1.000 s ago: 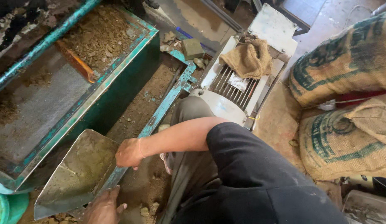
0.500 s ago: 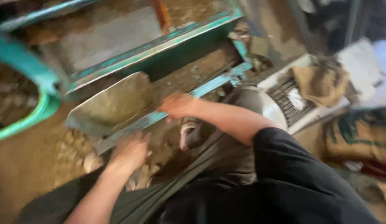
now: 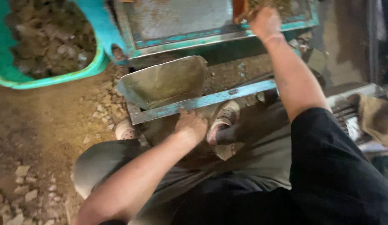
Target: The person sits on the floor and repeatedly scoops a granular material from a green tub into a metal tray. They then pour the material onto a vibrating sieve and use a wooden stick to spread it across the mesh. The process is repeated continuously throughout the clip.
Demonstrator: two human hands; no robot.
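Note:
My right hand (image 3: 265, 21) reaches far forward into a teal-edged metal trough (image 3: 181, 23). It sits on brown crumbly material (image 3: 281, 5) beside an orange divider (image 3: 239, 9); its fingers are blurred. My left hand (image 3: 192, 124) lies low in front of me, fingers curled against the near edge of a teal metal bar (image 3: 227, 96). Just beyond that bar stands a dusty grey metal scoop (image 3: 164, 81) with its open side facing the trough. My sandalled feet (image 3: 224, 120) are planted under the bar.
A teal tub (image 3: 94, 62) holding brown lumps stands at the top left. Loose stones (image 3: 18, 196) lie on the dirt floor at the lower left. A brown sack (image 3: 375, 118) rests on a metal grille (image 3: 348, 114) at the right.
My right hand has left the bar and gone forward into the trough's brown material. My left hand has come up from the ground to the bar. The view has swung left.

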